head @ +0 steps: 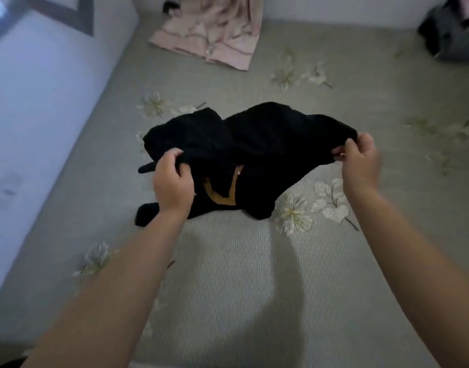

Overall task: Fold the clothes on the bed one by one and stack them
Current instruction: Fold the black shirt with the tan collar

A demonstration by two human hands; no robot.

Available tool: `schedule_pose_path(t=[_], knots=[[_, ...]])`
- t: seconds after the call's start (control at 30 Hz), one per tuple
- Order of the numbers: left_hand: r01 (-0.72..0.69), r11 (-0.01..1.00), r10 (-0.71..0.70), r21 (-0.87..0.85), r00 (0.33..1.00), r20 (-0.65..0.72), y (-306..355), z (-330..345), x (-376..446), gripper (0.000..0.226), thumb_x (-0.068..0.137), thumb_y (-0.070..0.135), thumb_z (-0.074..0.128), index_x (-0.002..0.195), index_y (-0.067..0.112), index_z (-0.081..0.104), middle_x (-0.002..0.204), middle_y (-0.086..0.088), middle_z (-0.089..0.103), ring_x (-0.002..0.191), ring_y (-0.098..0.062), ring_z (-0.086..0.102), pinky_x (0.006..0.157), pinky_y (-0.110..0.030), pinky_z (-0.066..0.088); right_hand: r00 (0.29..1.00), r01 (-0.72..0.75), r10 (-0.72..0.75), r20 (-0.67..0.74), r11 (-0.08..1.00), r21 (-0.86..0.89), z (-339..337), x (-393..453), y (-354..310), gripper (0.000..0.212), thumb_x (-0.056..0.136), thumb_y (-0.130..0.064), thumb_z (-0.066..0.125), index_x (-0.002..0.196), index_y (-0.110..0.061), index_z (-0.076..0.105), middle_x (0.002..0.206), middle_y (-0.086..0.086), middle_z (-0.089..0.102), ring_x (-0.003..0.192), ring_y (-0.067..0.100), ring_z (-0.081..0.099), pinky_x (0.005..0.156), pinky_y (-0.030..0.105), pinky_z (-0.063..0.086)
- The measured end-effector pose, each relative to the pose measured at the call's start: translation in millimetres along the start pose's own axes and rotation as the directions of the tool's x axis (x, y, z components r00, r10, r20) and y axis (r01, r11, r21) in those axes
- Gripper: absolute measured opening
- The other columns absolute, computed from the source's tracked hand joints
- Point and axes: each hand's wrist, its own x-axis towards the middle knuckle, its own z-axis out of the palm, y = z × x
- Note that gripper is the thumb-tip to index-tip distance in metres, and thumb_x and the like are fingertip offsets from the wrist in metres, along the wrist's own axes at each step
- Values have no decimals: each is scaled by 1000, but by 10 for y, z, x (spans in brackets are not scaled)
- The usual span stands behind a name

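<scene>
A black garment (257, 144) with an orange inner trim lies bunched in the middle of the bed (228, 274), partly lifted off the sheet. My left hand (172, 184) grips its near left part, fingers curled into the cloth. My right hand (358, 158) pinches its right edge and holds it raised. A pink patterned garment (214, 35) lies spread at the far side of the bed. A dark grey pile of clothes (451, 35) sits at the far right corner.
The bed has a grey sheet with pale flower prints. A white wall (36, 102) runs along its left side, with a socket low down. Another white wall closes the far end.
</scene>
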Motion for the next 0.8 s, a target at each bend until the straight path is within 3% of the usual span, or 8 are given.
schedule_pose_path(t=[0.17, 0.27, 0.33, 0.4, 0.5, 0.63, 0.73, 0.8], knots=[[-48, 966, -1, 252, 982, 190, -253, 22, -420, 15, 90, 5, 47, 94, -3, 59, 83, -16, 57, 77, -28, 50, 62, -28, 33, 989, 120, -64, 130, 868, -482, -468, -298, 366, 21, 83, -9, 38, 63, -5, 41, 57, 9, 41, 51, 17, 35, 45, 24, 25], [-88, 892, -123, 443, 896, 426, -529, 45, -703, 22, 88, 12, 49, 66, 9, 45, 64, -2, 41, 66, -22, 44, 50, -28, 25, 927, -18, 321, 192, 552, -833, -837, -519, 998, 29, 90, -13, 39, 63, -4, 39, 59, 10, 41, 58, 23, 40, 53, 30, 26], [-220, 800, -275, 558, 692, 667, -658, 125, -905, 26, 89, 20, 48, 65, 13, 43, 64, 1, 41, 63, -15, 44, 50, -25, 28, 741, -7, 643, 195, 297, -955, -974, -705, 1365, 27, 95, -16, 39, 71, -6, 47, 72, 11, 49, 60, 20, 44, 56, 27, 33], [-306, 746, -448, 592, 426, 786, -761, 237, -1127, 31, 90, 22, 48, 60, 17, 40, 64, 5, 41, 58, -7, 40, 48, -19, 28, 510, -32, 852, 121, 160, -987, -994, -913, 1578, 23, 97, -18, 41, 111, -3, 53, 110, 16, 56, 81, 20, 56, 68, 29, 46], [-353, 699, -561, 622, 267, 783, -913, 377, -1414, 21, 91, 17, 47, 72, 12, 53, 76, 2, 52, 75, -13, 53, 57, -19, 40, 422, 74, 896, 136, 115, -991, -904, -1081, 1740, 37, 98, -19, 38, 132, -4, 43, 130, 14, 50, 101, 19, 51, 89, 30, 44], [-88, 739, -517, 668, 563, 645, -1025, 381, -1579, 28, 93, 5, 37, 113, 4, 56, 81, -6, 54, 81, -21, 50, 67, -27, 36, 574, 309, 722, 386, 246, -919, -650, -1152, 1853, 26, 92, -23, 46, 109, -6, 55, 111, 9, 59, 102, 23, 57, 75, 29, 44], [287, 816, -516, 501, 752, 410, -890, 327, -1488, 30, 94, 1, 36, 118, 1, 54, 103, -19, 62, 88, -29, 55, 67, -25, 33, 507, 360, 642, 574, 448, -819, -440, -1190, 1886, 28, 91, -24, 50, 111, -4, 55, 108, 11, 59, 101, 24, 57, 74, 27, 42], [344, 862, -465, 374, 829, 311, -668, 390, -1328, 29, 93, 1, 38, 116, 2, 56, 109, -16, 62, 97, -28, 57, 75, -27, 38, 504, 285, 629, 592, 526, -801, -427, -1173, 1870, 26, 92, -23, 50, 107, -3, 58, 106, 11, 61, 100, 24, 57, 72, 25, 41]])
